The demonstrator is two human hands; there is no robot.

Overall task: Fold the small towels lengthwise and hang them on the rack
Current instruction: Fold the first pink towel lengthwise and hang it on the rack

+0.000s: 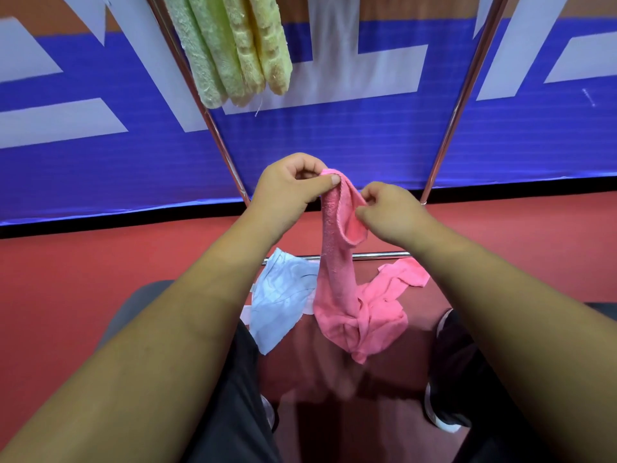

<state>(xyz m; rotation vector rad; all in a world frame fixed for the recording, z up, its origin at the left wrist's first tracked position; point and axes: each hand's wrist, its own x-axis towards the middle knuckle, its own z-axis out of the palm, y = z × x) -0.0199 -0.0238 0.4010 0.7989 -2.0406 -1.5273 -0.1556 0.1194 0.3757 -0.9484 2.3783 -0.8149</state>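
This looks like an indoor sports hall rather than a home, perhaps a table-tennis court: a smooth red floor (100,262) runs up to a low blue barrier (334,145) printed with big pale letters, and a chrome rack (463,95) stands before it.

The person has bare forearms (187,295), dark trousers (233,412) and black white-soled shoes (447,396).

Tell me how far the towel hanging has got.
Done: green and yellow towels hang folded on the rack. In hand: both the left hand and right hand pinch the top edge of a pink towel, not yet folded flat. Left: that one, plus the pale blue towel lying below.
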